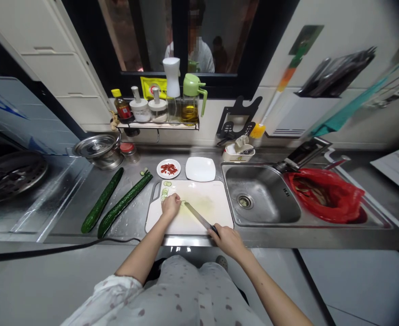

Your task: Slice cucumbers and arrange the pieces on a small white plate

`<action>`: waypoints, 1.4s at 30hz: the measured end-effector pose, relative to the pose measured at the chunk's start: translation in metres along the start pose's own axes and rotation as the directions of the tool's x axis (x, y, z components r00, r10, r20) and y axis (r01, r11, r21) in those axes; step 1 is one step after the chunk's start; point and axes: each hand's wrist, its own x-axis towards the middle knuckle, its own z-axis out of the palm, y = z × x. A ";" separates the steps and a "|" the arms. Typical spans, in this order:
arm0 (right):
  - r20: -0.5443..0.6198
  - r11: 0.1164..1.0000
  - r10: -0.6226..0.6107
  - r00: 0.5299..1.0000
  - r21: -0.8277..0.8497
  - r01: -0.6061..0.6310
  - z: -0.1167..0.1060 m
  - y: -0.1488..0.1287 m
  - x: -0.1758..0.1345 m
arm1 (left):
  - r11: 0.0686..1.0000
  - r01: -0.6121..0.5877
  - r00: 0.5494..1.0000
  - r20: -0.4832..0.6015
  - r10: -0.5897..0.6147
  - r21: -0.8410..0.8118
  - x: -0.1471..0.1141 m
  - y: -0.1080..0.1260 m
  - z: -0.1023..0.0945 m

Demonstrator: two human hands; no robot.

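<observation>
My right hand [229, 240] is wrapped round the dark handle of a kitchen knife [199, 217]. The blade slants over the white cutting board [216, 194], its tip pointing toward my left fingers. With fingers curled, my left hand [171, 206] rests on the board, and a small cucumber slice [183, 203] shows at its fingertips beside the knife tip. Other round cucumber slices [165, 192] lie along the board's left side, just behind that hand. To the left, on the steel counter, are two long green cucumbers [102, 199] [126, 203], with small cut pieces [144, 172] near the far end of one.
Behind the board stand a plate of chopped red pieces [168, 169] and a white square plate [200, 169]. A steel sink [263, 194] adjoins on the right, with a red plastic bag [342, 194] beyond. A lidded pot [99, 149] and a seasoning shelf [158, 124] are at the back.
</observation>
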 end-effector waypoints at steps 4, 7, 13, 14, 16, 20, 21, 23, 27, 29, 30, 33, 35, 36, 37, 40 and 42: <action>0.010 1.000 0.004 1.000 -0.010 -0.004 0.000 -0.002 0.000 | 1.000 0.000 1.000 -0.003 0.000 0.005 0.000 0.000 -0.001; 0.006 0.999 0.004 1.000 -0.034 -0.004 0.000 -0.005 -0.001 | 1.000 -0.002 1.000 -0.008 0.002 0.011 -0.001 0.000 0.000; 0.025 0.999 0.022 0.999 -0.048 -0.020 -0.001 -0.014 -0.003 | 1.000 0.008 1.000 0.001 -0.008 0.012 0.000 0.001 -0.001; 0.036 0.999 0.025 0.999 -0.045 -0.023 -0.001 -0.016 -0.003 | 1.000 0.012 1.000 0.005 -0.012 0.012 0.000 0.001 -0.002; 0.051 0.999 0.027 0.998 -0.038 -0.025 -0.002 -0.017 -0.003 | 1.000 0.022 1.000 0.014 -0.022 0.015 0.001 0.003 -0.004; 0.058 0.999 0.022 0.998 -0.031 -0.021 -0.003 -0.017 0.000 | 0.999 0.044 0.998 0.041 -0.045 0.032 0.003 0.005 -0.007; 0.059 0.999 0.021 0.998 -0.030 -0.019 -0.002 -0.017 0.001 | 0.998 0.049 0.998 0.048 -0.051 0.035 0.004 0.005 -0.007; 0.061 1.000 0.020 0.998 -0.025 -0.019 -0.001 -0.018 0.003 | 0.998 0.058 0.997 0.058 -0.060 0.036 0.006 0.005 -0.007; 0.069 1.000 0.025 0.997 -0.002 -0.024 -0.002 -0.020 0.008 | 0.997 0.065 0.996 0.065 -0.067 0.034 0.009 0.004 -0.006; 0.081 1.000 0.028 0.996 0.008 -0.029 -0.004 -0.021 0.010 | 0.997 0.068 0.995 0.069 -0.070 0.032 0.010 0.003 -0.006; 0.086 0.999 0.030 0.996 0.011 -0.031 -0.005 -0.021 0.011 | 0.997 0.069 0.995 0.072 -0.071 0.032 0.011 0.003 -0.006; 0.103 0.999 0.030 0.994 0.013 -0.032 -0.007 -0.022 0.012 | 0.996 0.077 0.994 0.076 -0.080 0.038 0.012 0.003 -0.006; 0.102 0.999 0.032 0.994 0.009 -0.033 -0.007 -0.022 0.013 | 0.996 0.082 0.993 0.078 -0.085 0.040 0.013 0.003 -0.006; 0.101 0.999 0.034 0.994 0.006 -0.035 -0.007 -0.022 0.014 | 0.996 0.084 0.993 0.079 -0.087 0.039 0.013 0.004 -0.006; 0.094 0.999 0.036 0.995 0.002 -0.037 -0.006 -0.022 0.014 | 0.996 0.085 0.993 0.079 -0.088 0.037 0.013 0.004 -0.007; 0.077 0.999 0.032 0.997 -0.007 -0.032 -0.003 -0.022 0.016 | 0.996 0.086 0.993 0.079 -0.088 0.028 0.013 0.004 -0.007; 0.068 1.000 0.023 0.997 -0.009 -0.022 -0.002 -0.022 0.017 | 0.996 0.089 0.993 0.078 -0.091 0.029 0.012 0.004 -0.007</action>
